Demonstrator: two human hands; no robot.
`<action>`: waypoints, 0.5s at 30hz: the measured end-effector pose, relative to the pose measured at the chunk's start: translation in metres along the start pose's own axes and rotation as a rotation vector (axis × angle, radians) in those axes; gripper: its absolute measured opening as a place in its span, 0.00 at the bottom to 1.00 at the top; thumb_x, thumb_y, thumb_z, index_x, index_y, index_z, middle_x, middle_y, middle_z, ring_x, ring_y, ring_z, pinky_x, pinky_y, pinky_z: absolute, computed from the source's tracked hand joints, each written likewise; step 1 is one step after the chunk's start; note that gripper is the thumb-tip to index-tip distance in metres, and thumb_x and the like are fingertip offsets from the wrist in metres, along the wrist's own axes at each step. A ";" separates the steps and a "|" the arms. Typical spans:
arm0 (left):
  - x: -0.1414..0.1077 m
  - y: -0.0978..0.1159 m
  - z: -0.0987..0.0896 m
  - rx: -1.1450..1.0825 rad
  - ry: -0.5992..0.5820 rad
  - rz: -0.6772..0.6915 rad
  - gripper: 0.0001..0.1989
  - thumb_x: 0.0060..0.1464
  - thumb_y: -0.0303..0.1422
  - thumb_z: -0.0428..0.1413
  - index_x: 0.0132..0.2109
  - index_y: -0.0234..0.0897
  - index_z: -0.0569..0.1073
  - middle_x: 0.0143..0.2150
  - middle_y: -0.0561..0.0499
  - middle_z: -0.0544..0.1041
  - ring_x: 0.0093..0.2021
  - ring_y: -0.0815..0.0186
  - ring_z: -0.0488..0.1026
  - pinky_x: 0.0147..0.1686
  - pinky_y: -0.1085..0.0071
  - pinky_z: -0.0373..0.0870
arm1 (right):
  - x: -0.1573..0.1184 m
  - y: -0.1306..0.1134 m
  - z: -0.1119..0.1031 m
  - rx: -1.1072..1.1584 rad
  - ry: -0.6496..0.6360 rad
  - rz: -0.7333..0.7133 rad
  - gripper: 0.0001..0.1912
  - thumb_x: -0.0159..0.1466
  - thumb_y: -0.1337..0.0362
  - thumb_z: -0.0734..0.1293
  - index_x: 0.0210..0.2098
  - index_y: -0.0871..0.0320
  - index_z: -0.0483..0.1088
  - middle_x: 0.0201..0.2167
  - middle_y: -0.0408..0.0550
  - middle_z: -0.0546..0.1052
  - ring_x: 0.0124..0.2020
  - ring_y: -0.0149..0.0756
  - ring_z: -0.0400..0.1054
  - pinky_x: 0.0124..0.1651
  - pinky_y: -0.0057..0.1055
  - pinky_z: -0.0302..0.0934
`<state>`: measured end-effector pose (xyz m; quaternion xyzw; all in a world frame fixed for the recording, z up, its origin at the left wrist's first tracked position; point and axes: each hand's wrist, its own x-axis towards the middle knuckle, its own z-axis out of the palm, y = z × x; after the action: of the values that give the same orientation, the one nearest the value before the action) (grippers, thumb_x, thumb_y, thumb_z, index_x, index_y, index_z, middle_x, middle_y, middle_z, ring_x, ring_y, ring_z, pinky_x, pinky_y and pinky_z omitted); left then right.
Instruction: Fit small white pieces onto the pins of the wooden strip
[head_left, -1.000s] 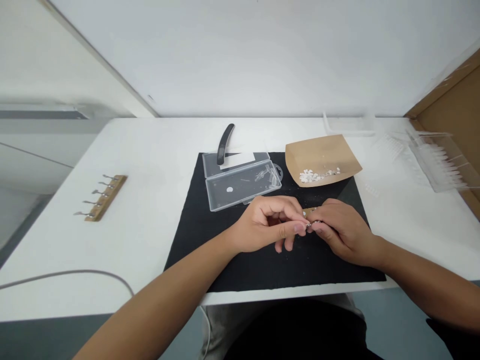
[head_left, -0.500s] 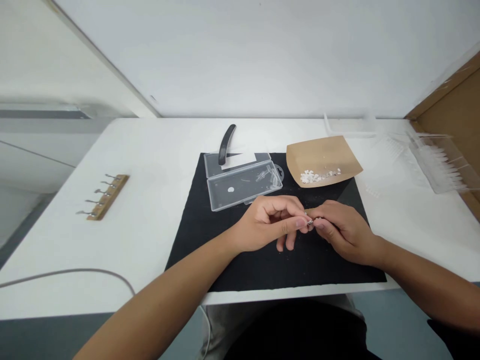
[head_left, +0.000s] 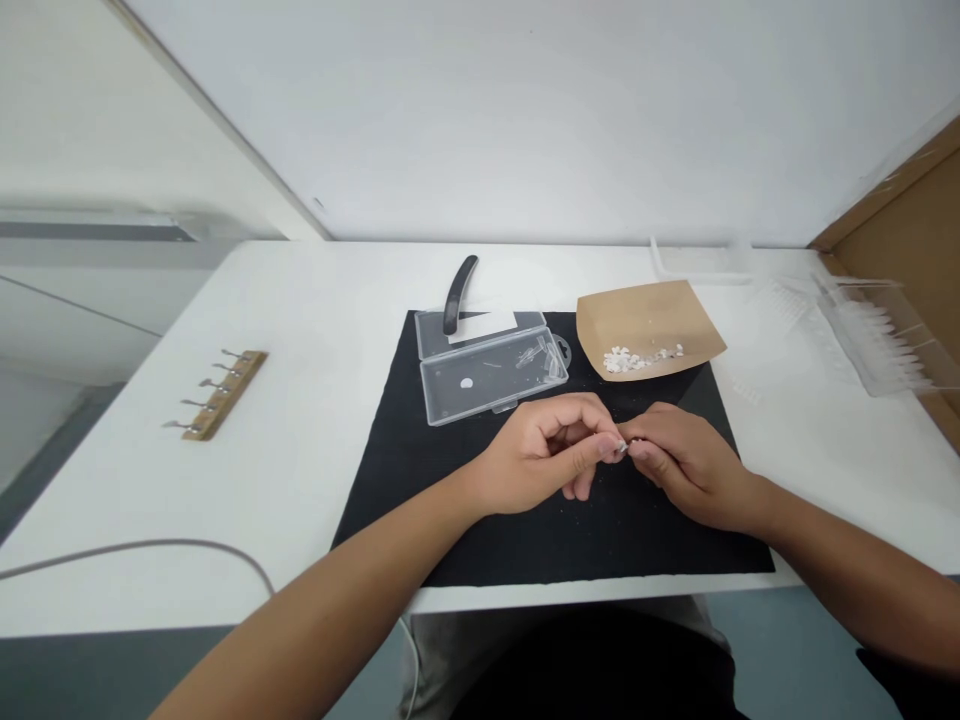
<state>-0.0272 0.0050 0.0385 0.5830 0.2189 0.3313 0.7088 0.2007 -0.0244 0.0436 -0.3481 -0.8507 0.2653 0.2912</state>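
Note:
Above the black mat (head_left: pixel 495 545), my left hand (head_left: pixel 551 455) and my right hand (head_left: pixel 690 465) meet with their fingertips almost touching. My left thumb and index finger pinch a tiny shiny silvery piece (head_left: pixel 622 449), too small to name. The fingers of my right hand are curled closed, thumb against index finger; what they hold is mostly covered. Just beyond my left hand lies an opened clear plastic case (head_left: pixel 480 395) with small clear pieces and a white round dot inside. Behind my right hand sits a brown paper tray (head_left: pixel 645 310) with small white bits (head_left: pixel 626 360).
A black curved nail file (head_left: pixel 457 295) and a white card (head_left: pixel 484 326) lie on the case lid. On the left stands a wooden strip (head_left: pixel 225 397) with several metal clips. Clear plastic boxes (head_left: pixel 874 335) are at the right. A grey cable (head_left: pixel 150 543) crosses the left front.
My left fingers have drawn in a little, and the silvery piece between the hands has turned slightly. My right hand has barely moved. The whole view has shifted a bit.

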 end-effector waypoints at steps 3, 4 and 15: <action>-0.001 0.000 0.000 0.015 -0.009 0.022 0.12 0.67 0.38 0.61 0.42 0.31 0.75 0.37 0.52 0.72 0.22 0.77 0.74 0.22 0.81 0.72 | -0.002 0.005 0.002 -0.107 0.028 -0.053 0.15 0.80 0.58 0.57 0.44 0.56 0.72 0.29 0.39 0.76 0.29 0.30 0.65 0.40 0.32 0.55; -0.001 0.000 0.000 0.020 -0.012 0.031 0.12 0.67 0.38 0.61 0.41 0.31 0.75 0.37 0.52 0.72 0.22 0.78 0.73 0.22 0.80 0.71 | -0.003 0.006 0.002 -0.149 0.039 -0.073 0.15 0.80 0.58 0.58 0.44 0.57 0.73 0.29 0.40 0.75 0.29 0.31 0.65 0.39 0.32 0.54; 0.000 -0.001 -0.004 0.064 -0.037 -0.037 0.15 0.66 0.42 0.61 0.40 0.32 0.75 0.33 0.52 0.72 0.21 0.77 0.70 0.23 0.78 0.68 | 0.000 0.004 -0.001 -0.488 0.129 -0.225 0.12 0.78 0.61 0.62 0.42 0.58 0.75 0.25 0.40 0.71 0.27 0.31 0.62 0.37 0.34 0.50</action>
<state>-0.0295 0.0076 0.0365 0.6072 0.2270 0.3002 0.6998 0.2033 -0.0213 0.0414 -0.3273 -0.9025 -0.0045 0.2799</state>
